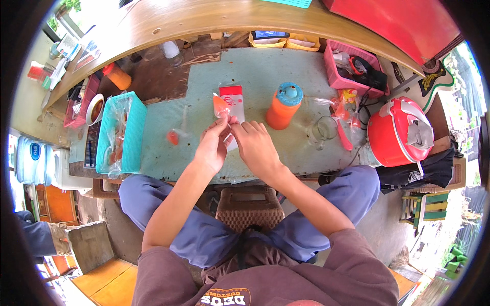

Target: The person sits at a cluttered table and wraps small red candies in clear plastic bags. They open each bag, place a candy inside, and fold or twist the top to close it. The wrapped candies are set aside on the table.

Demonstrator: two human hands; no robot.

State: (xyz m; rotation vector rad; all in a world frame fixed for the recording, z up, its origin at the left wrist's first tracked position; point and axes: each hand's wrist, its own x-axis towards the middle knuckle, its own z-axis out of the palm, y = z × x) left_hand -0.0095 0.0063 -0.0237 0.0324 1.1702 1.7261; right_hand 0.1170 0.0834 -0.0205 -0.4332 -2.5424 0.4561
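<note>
Both hands meet over the near middle of the table, around a small clear plastic bag with orange contents (220, 106). My left hand (210, 145) is closed around the bag's gathered neck, with the filled tip pointing up and away. Close against it, my right hand (253, 147) is closed, its fingertips pinching at the twisted end. What lies between those fingertips is partly hidden. Just behind the hands lies a flat red and white packet (232, 93). To the left, another small orange-filled bag (172, 137) rests on the table.
An orange bottle with a blue lid (284, 106) stands right of the hands. A turquoise basket (133, 133) of filled bags is at the left. Rightward are a clear glass (323, 131), a red round container (395, 135) and a pink basket (339, 81). A wooden shelf (204, 20) spans the back.
</note>
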